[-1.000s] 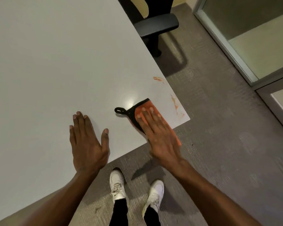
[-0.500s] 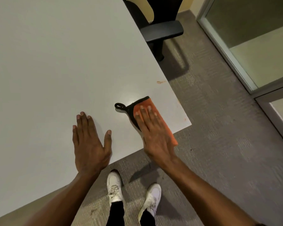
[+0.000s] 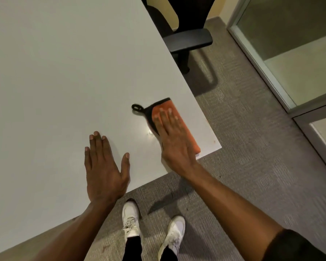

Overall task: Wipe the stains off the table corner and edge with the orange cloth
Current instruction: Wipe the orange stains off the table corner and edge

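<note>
The orange cloth (image 3: 168, 105), edged in black with a black hanging loop (image 3: 136, 108), lies flat near the right front corner of the pale grey table (image 3: 64, 72). My right hand (image 3: 174, 140) presses flat on top of it, fingers together, covering most of it. My left hand (image 3: 104, 166) rests palm down on the tabletop to the left, fingers spread, holding nothing. A tiny reddish speck (image 3: 214, 141) shows close to the corner, and a faint mark (image 3: 206, 120) sits on the right edge.
A black office chair (image 3: 188, 38) stands beside the table's right edge, further back. Grey carpet (image 3: 252, 166) runs to a glass partition with a metal frame (image 3: 260, 72) on the right. My white shoes (image 3: 131, 221) stand just below the table's front edge.
The orange streaks along the right edge seen one second ago are almost gone. My right hand has slid the cloth forward, away from me. The left hand has stayed planted.
</note>
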Action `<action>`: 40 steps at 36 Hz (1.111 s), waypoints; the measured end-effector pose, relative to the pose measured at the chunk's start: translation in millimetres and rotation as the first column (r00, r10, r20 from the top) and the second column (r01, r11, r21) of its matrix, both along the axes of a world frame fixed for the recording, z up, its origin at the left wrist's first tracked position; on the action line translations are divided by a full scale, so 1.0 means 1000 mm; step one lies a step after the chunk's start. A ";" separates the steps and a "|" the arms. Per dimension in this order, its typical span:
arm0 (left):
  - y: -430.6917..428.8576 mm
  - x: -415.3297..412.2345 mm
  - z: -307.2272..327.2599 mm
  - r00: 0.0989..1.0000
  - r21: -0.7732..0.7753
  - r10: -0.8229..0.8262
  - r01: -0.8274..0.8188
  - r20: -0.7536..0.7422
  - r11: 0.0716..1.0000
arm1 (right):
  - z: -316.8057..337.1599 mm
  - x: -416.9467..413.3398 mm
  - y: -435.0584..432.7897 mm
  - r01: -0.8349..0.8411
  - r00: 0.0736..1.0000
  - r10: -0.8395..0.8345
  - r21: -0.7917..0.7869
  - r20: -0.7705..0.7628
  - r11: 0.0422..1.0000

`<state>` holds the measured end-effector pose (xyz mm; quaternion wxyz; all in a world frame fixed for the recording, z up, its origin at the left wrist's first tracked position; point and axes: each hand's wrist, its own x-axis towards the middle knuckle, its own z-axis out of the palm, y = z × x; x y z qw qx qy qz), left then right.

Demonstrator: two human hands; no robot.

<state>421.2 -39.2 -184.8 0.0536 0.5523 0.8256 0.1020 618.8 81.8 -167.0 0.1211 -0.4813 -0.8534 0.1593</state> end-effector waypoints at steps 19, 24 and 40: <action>0.000 -0.001 0.000 1.000 -0.011 0.001 -0.001 0.020 1.000 | -0.003 -0.008 -0.021 0.117 0.993 -0.117 0.005 0.003 0.993; 0.001 0.001 0.001 1.000 -0.008 0.010 -0.010 0.030 1.000 | -0.009 -0.008 -0.064 -0.119 0.990 0.118 0.016 0.071 0.993; 0.001 0.000 0.002 1.000 -0.032 0.000 0.001 0.026 0.999 | 0.000 -0.003 -0.012 0.018 1.000 -0.018 0.015 0.024 1.000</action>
